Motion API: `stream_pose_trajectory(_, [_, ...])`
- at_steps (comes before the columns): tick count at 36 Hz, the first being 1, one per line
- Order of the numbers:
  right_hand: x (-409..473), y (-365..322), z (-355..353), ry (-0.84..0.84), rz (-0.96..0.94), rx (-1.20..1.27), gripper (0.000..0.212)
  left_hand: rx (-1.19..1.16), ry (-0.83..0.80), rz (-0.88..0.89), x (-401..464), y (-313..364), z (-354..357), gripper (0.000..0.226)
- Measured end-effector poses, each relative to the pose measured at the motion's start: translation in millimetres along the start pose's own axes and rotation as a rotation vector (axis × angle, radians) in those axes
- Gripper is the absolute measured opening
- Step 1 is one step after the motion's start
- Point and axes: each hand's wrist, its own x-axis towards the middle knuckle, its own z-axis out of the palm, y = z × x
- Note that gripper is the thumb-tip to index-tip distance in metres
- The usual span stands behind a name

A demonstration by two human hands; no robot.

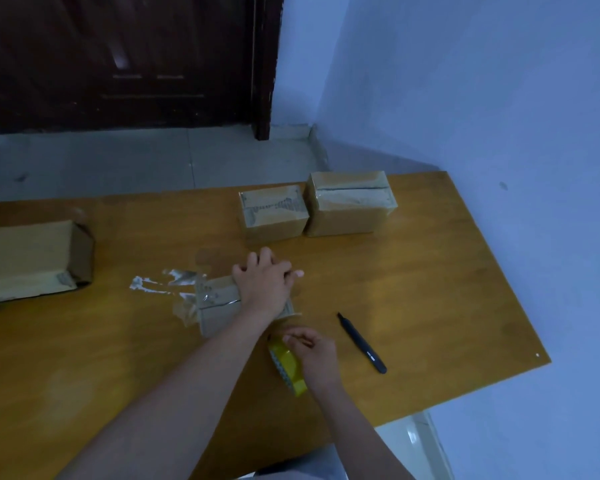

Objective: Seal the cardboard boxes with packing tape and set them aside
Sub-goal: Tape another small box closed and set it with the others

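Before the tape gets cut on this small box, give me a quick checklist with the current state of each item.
1. Small box held steady: ok, the left hand presses flat on its top.
2. Tape roll in hand: ok, the right hand grips it just in front of the box.
3. Tape laid fully across the top seam: cannot tell, the left hand and forearm cover it.
4. Cutter within reach: ok, the black knife lies on the table right of the right hand.
5. Knife blade out: cannot tell, too small.
6. Set-aside spot: ok, two taped boxes sit side by side at the far edge.
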Motion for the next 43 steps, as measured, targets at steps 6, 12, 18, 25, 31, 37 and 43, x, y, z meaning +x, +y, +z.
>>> stream_pose_trajectory(6, [-2, -4, -1, -0.004, 0.009, -0.001, 0.038, -0.008, -0.015, 0.013, -3, 3, -6, 0.047])
stream_pose_trajectory(12, [-7, -7, 1, 0.013, 0.003, -0.003, 0.029, 0.044, -0.115, 0.169, -6, -11, -18, 0.040])
stream_pose_trajectory(18, [-12, -9, 0, 0.049, 0.010, 0.022, 0.030, -0.068, 0.005, 0.589, -28, -28, -25, 0.049])
stream_pose_trajectory(25, [-25, -7, -6, 0.100, 0.009, 0.015, 0.027, 0.093, -0.050, 0.728, -37, -36, 0, 0.035])
stream_pose_trajectory(31, [-30, -5, -13, 0.153, 0.030, 0.000, 0.021, 0.026, -0.067, 0.682, -35, -33, 3, 0.056])
stream_pose_trajectory(37, [-35, -7, -26, 0.202, 0.058, 0.042, 0.024, -0.020, -0.147, 0.680, -33, -38, -6, 0.060])
stream_pose_trajectory(43, [-37, -8, -35, 0.223, 0.095, 0.047, 0.014, 0.018, 0.135, 0.689, -33, -37, 13, 0.008])
